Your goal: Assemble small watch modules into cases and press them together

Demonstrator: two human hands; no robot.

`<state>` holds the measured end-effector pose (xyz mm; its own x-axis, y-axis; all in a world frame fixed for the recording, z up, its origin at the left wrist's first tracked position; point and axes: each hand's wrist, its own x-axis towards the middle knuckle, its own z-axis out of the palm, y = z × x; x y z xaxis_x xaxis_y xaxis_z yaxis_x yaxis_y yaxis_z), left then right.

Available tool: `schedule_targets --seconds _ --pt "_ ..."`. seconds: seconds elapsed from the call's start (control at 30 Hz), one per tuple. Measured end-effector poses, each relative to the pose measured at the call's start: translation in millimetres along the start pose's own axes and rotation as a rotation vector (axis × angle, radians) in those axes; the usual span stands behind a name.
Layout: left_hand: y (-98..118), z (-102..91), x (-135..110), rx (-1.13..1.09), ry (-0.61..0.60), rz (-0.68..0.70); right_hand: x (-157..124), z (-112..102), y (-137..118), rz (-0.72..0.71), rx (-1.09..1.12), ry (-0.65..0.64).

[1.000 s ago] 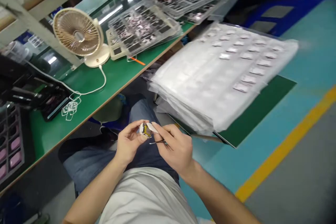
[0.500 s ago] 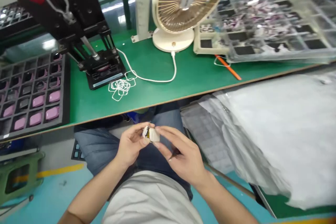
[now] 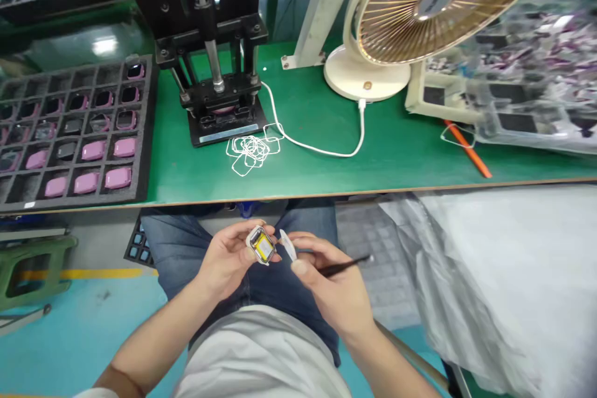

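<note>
My left hand (image 3: 226,261) grips a small silver-rimmed smartwatch body (image 3: 261,246) by its edges, with a yellow-labelled battery showing in its open back. My right hand (image 3: 326,283) holds black tweezers (image 3: 345,267) between thumb and fingers, close beside the watch body. A white film strip (image 3: 288,244) stands just right of the watch body, between it and my right fingers. The tips of the tweezers are hidden behind my right fingers. I cannot tell whether the strip touches the watch body. My hands are above my lap, below the bench edge.
Ahead stands a green workbench (image 3: 317,171) with a black press fixture (image 3: 214,78), a foam tray of pink-backed watches (image 3: 77,137), a fan (image 3: 420,12), clear trays (image 3: 527,68) and a white cable. A large white plastic-wrapped stack (image 3: 504,280) lies to my right.
The view has swung left and levelled. My right hand has drawn away from the watch body, and the tweezers now show. The white strip stands apart from the battery face.
</note>
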<state>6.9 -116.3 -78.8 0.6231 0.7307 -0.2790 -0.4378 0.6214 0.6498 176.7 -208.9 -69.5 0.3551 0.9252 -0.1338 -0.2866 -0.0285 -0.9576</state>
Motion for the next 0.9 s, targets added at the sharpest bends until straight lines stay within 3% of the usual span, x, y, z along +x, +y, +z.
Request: schedule_targets --seconds 0.1,0.23,0.5,0.7,0.9 --pt "3.5 -3.3 -1.0 -0.003 -0.011 0.028 -1.6 6.7 -8.2 -0.330 -0.340 -0.008" --pt "5.3 -4.5 -3.5 0.034 -0.020 0.084 -0.1 12.9 -11.8 -0.507 -0.510 -0.097" --pt "4.5 -6.8 -5.1 -0.054 -0.052 0.032 -0.9 9.2 -10.5 -0.392 -0.400 -0.050" --pt "3.9 -9.0 -3.9 -0.033 -0.054 0.065 -4.0 11.6 -15.0 -0.474 -0.488 -0.111" --pt "0.5 -11.9 -2.8 0.120 -0.059 0.189 -2.8 14.5 -5.3 -0.547 -0.587 -0.105"
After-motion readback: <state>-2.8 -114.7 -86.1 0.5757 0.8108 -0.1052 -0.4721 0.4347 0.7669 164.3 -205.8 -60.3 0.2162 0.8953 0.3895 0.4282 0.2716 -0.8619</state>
